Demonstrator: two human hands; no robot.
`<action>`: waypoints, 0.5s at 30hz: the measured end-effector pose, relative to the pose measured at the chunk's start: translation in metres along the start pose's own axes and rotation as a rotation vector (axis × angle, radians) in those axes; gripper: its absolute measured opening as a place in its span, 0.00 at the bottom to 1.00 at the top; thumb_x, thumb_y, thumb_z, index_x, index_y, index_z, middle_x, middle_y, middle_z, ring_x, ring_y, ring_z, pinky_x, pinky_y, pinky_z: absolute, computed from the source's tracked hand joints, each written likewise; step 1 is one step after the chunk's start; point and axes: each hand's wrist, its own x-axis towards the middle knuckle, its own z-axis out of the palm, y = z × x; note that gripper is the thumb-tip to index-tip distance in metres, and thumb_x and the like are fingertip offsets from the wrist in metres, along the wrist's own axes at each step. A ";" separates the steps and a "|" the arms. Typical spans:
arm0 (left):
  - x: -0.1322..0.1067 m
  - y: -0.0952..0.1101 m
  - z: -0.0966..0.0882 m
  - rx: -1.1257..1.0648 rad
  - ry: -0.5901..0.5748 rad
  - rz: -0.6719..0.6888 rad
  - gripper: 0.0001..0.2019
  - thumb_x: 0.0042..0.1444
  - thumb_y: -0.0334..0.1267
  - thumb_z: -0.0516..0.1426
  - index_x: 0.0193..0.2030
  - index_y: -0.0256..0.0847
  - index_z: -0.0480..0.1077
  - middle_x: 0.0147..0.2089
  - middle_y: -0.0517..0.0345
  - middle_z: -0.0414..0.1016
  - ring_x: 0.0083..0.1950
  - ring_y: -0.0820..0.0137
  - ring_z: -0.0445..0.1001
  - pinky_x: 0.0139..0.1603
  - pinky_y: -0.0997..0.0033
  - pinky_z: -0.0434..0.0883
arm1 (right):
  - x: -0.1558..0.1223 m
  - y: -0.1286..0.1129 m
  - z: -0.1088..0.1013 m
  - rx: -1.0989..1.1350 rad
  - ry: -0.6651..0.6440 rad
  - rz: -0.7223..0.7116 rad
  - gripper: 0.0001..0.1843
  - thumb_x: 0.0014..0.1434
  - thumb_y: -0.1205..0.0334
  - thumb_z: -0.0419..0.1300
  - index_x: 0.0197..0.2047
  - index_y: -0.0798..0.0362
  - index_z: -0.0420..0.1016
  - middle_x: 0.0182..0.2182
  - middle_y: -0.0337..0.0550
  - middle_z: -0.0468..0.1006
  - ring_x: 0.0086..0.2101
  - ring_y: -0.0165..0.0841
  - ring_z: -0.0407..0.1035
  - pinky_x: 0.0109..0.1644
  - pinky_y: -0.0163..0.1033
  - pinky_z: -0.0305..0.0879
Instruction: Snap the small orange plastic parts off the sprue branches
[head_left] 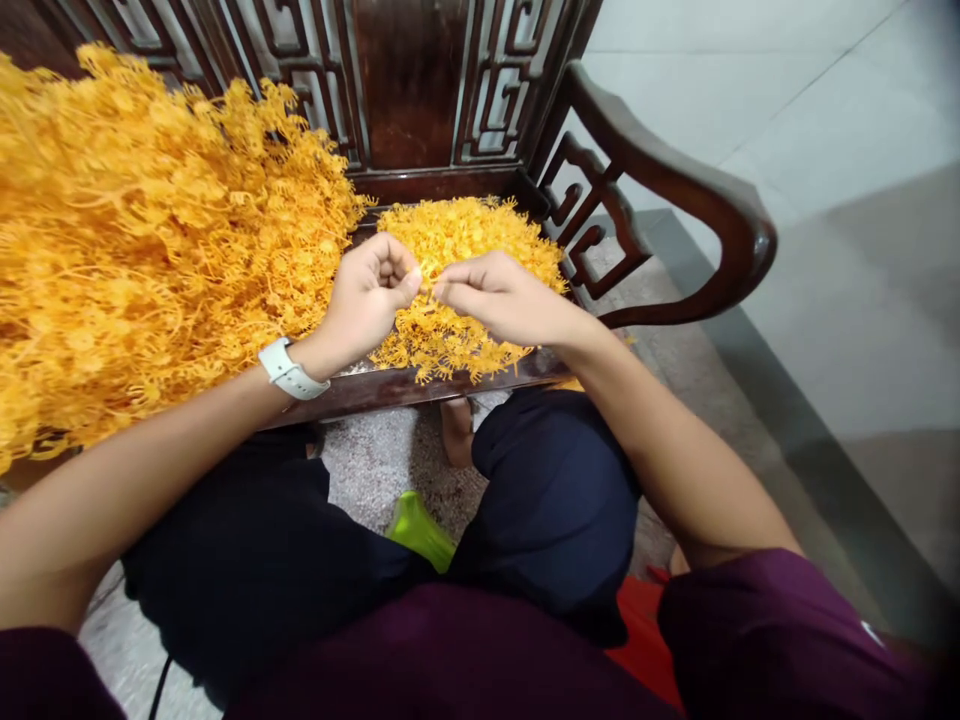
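Observation:
My left hand (373, 290) is closed in a pinch, thumb against forefinger, with a white band on its wrist. Facing it a short gap away, my right hand (504, 293) also pinches with thumb and forefinger. Whatever the fingertips hold is too small to make out against the yellow behind. Both hands are over a smaller heap of yellow-orange plastic flower pieces (480, 235) on the seat of a dark wooden bench. To the left rises a much larger pile of yellow-orange plastic sprigs (172, 230), close beside my left wrist.
The bench's carved back (409, 80) stands behind the heaps, and its curved armrest (675, 190) bounds the right side. Its front edge (360, 395) runs before my knees. Something bright green (420, 530) is between my legs, and something red (645, 640) lies below right.

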 end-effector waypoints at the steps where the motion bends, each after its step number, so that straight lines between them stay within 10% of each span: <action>1: 0.001 0.000 0.001 -0.006 0.017 -0.011 0.14 0.50 0.16 0.63 0.29 0.40 0.69 0.26 0.63 0.68 0.27 0.75 0.66 0.27 0.75 0.63 | 0.000 -0.002 0.000 -0.034 -0.002 0.030 0.18 0.67 0.68 0.56 0.24 0.52 0.62 0.20 0.29 0.55 0.23 0.23 0.49 0.29 0.35 0.47; 9: 0.015 0.005 0.013 -0.153 0.220 -0.306 0.08 0.38 0.23 0.57 0.26 0.38 0.70 0.25 0.60 0.69 0.25 0.75 0.66 0.25 0.75 0.64 | 0.008 -0.022 0.012 -0.616 0.128 0.135 0.18 0.72 0.62 0.52 0.30 0.56 0.73 0.24 0.39 0.70 0.26 0.28 0.59 0.35 0.40 0.51; 15: 0.044 -0.001 0.015 0.007 0.154 -0.311 0.10 0.34 0.29 0.60 0.28 0.38 0.72 0.28 0.61 0.74 0.30 0.74 0.70 0.30 0.75 0.66 | 0.004 -0.043 0.014 -0.910 0.105 0.199 0.21 0.74 0.61 0.48 0.49 0.58 0.82 0.38 0.56 0.85 0.35 0.41 0.75 0.37 0.43 0.57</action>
